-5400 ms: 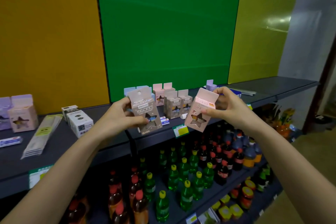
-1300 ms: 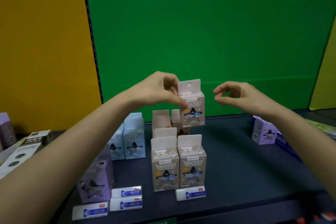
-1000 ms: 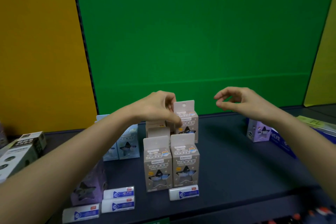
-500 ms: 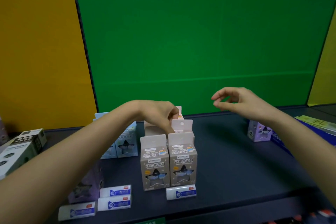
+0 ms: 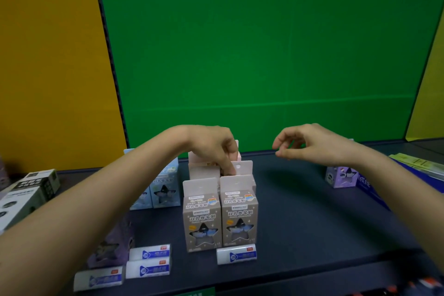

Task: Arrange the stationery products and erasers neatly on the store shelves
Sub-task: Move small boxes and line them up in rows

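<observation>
A: Entry, head view. Left hand [image 5: 216, 149] reaches over the front pair of grey sharpener boxes [image 5: 219, 214]; its fingers are pinched on the hang tab of a third grey box [image 5: 242, 168] standing directly behind the right one of the pair. Looks like it is being seated, not lifted, but that is a judgement.

B: Why hold it by the tab?

A: Likely because the tab is the only part clear of its neighbours. Pink boxes [image 5: 199, 168] stand touching behind and to the left, so the sides offer no finger room.

B: Right hand?

A: Right hand [image 5: 312, 146] hovers above the shelf [image 5: 300, 211], fingers loosely curled, holding nothing, well apart from the stack.

B: Rest of the layout?

A: Blue boxes [image 5: 163, 190] left of the grey group, partly behind the left forearm. Three white erasers [image 5: 146, 263] lie near the shelf's front edge toward its left; a fourth eraser [image 5: 236, 256] lies touching the foot of the front right grey box. A purple box [image 5: 341, 176] stands toward the right end.

B: Open room?

A: The stretch between the grey group and the purple box is bare, front edge to back wall. Risk as I read it: withdrawing the left hand forward could brush the front tabs and tip the row toward the front edge
</observation>
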`<state>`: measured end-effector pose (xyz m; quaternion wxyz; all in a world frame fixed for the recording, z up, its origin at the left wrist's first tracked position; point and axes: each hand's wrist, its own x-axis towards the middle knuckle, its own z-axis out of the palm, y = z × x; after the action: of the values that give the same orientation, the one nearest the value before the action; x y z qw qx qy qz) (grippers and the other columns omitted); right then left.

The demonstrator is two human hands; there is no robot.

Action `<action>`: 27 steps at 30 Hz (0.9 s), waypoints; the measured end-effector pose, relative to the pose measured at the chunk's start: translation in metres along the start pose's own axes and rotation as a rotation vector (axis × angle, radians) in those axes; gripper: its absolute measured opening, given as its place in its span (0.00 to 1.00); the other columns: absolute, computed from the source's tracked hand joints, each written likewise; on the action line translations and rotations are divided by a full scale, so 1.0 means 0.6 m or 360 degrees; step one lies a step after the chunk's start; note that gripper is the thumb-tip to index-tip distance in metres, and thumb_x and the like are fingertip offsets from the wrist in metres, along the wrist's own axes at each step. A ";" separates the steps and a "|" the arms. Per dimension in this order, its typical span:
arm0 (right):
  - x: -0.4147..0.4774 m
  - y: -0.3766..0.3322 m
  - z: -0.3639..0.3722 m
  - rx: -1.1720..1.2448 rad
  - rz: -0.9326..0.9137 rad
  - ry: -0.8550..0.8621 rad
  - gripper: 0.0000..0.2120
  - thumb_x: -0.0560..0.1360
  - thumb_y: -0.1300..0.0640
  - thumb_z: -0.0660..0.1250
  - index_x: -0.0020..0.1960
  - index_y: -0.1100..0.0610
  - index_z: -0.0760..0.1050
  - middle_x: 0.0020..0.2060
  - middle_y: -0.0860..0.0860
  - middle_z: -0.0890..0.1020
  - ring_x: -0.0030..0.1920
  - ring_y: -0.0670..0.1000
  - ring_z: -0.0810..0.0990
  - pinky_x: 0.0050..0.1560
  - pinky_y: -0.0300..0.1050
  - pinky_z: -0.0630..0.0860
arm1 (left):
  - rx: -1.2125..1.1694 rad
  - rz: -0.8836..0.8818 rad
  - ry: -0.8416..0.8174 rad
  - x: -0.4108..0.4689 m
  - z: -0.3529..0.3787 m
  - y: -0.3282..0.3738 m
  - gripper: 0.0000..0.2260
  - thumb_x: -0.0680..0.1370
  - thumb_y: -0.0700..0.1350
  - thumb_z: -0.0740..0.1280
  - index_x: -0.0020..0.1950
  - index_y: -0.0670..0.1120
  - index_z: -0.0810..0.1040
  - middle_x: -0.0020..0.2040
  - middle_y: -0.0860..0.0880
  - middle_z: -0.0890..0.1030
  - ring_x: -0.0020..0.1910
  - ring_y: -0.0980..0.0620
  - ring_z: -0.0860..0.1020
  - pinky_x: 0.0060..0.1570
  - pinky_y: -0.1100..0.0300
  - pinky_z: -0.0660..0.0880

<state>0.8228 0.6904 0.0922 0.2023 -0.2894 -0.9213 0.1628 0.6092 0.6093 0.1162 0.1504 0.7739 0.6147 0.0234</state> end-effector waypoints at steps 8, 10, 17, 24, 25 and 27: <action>0.000 -0.009 0.002 -0.0083 -0.0003 -0.0073 0.05 0.72 0.51 0.69 0.47 0.50 0.78 0.41 0.47 0.83 0.46 0.52 0.81 0.52 0.50 0.76 | 0.0006 -0.0037 -0.0012 -0.005 -0.003 -0.007 0.11 0.71 0.44 0.72 0.30 0.50 0.75 0.29 0.54 0.76 0.26 0.63 0.70 0.29 0.72 0.66; 0.001 -0.012 0.001 -0.0104 -0.0005 -0.0077 0.04 0.72 0.51 0.69 0.46 0.49 0.78 0.41 0.47 0.83 0.45 0.52 0.80 0.52 0.50 0.76 | 0.0000 -0.0034 -0.0037 -0.007 -0.002 -0.006 0.10 0.71 0.44 0.71 0.31 0.49 0.76 0.29 0.53 0.75 0.25 0.63 0.69 0.29 0.72 0.66; 0.022 -0.045 -0.011 -0.0230 -0.0123 -0.0058 0.04 0.73 0.52 0.68 0.47 0.47 0.76 0.41 0.45 0.82 0.45 0.52 0.80 0.49 0.44 0.74 | -0.0125 -0.0079 0.0283 -0.062 -0.026 -0.013 0.12 0.73 0.52 0.68 0.46 0.44 0.82 0.41 0.51 0.83 0.37 0.57 0.77 0.36 0.70 0.71; 0.054 -0.131 0.010 -0.0197 -0.0455 0.0049 0.07 0.74 0.55 0.67 0.51 0.52 0.78 0.42 0.44 0.82 0.44 0.44 0.80 0.42 0.26 0.69 | 0.0458 -0.0339 0.1222 -0.189 -0.012 -0.052 0.09 0.76 0.51 0.64 0.48 0.48 0.80 0.45 0.51 0.83 0.45 0.49 0.80 0.44 0.55 0.76; 0.056 -0.146 0.019 -0.0192 -0.0511 0.0041 0.07 0.74 0.54 0.66 0.51 0.51 0.78 0.43 0.44 0.83 0.44 0.42 0.80 0.43 0.27 0.70 | 0.0471 -0.0378 0.1308 -0.211 -0.002 -0.059 0.10 0.76 0.52 0.63 0.49 0.48 0.80 0.46 0.51 0.83 0.46 0.49 0.80 0.44 0.53 0.76; 0.058 -0.175 0.037 -0.0181 -0.0607 0.0011 0.07 0.74 0.53 0.66 0.52 0.50 0.78 0.44 0.44 0.83 0.44 0.39 0.79 0.46 0.34 0.74 | 0.0477 -0.0450 0.1416 -0.253 0.018 -0.071 0.14 0.74 0.56 0.60 0.48 0.49 0.80 0.46 0.51 0.83 0.45 0.50 0.79 0.42 0.53 0.76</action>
<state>0.7373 0.6253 0.1266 0.2159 -0.1211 -0.9665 0.0680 0.5345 0.4700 0.1174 -0.2383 0.6110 0.7149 0.2425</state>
